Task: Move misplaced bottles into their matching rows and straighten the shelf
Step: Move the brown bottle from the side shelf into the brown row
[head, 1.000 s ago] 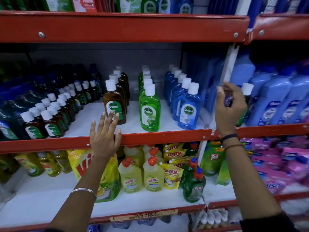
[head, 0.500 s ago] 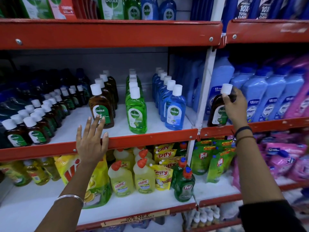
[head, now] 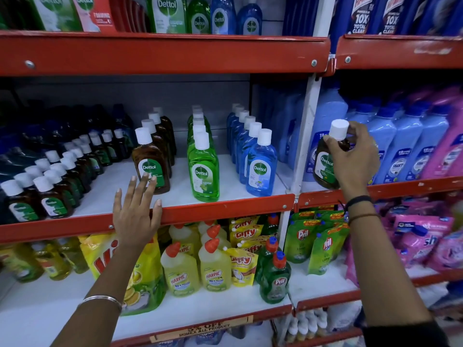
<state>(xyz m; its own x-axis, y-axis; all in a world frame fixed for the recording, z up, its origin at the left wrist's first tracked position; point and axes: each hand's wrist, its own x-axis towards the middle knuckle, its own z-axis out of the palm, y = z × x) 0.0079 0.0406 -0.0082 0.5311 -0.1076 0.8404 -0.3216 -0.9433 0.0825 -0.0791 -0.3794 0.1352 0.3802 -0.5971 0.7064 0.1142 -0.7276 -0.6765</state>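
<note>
A brown Dettol bottle (head: 325,161) with a white cap stands among light-blue bottles on the right bay's shelf. My right hand (head: 354,159) grips it at the neck and shoulder. On the left bay's shelf stand a row of brown Dettol bottles (head: 151,159), a green row (head: 203,169) and a blue row (head: 260,166). My left hand (head: 136,209) is spread flat over the red shelf lip (head: 225,209), its fingertips just in front of the foremost brown bottle, holding nothing.
Small brown Dettol bottles (head: 52,196) crowd the shelf's left. Tall light-blue detergent bottles (head: 406,146) and pink ones (head: 448,146) fill the right bay. A white upright post (head: 304,136) divides the bays. Below sit Harpic bottles (head: 215,269), Pril bottles (head: 275,279) and pouches.
The view shifted right. My right hand has closed around the brown bottle's neck on the right shelf. My left hand stays spread at the shelf lip by the brown row.
</note>
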